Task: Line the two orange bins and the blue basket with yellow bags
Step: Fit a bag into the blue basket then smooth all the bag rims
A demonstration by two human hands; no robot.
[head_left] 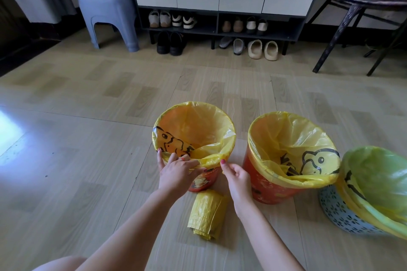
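Note:
Two orange bins stand on the floor. The left orange bin (203, 181) holds a yellow bag (198, 125) folded over its rim. My left hand (178, 170) pinches the bag's edge at the near rim. My right hand (236, 177) grips the same edge just to the right of it. The right orange bin (268, 189) is lined with a yellow bag (293, 138) that bears a black drawing. At the far right, the blue basket (343, 215) also has a yellow bag (378, 178) over its rim. A roll of yellow bags (208, 213) lies on the floor between my forearms.
A blue plastic stool (110, 15) stands at the back left. A white cabinet with a shoe rack (220, 26) and several pairs of shoes lines the back wall. A dark chair (363, 17) is at the back right. Wood-pattern floor (88, 149) spreads to the left.

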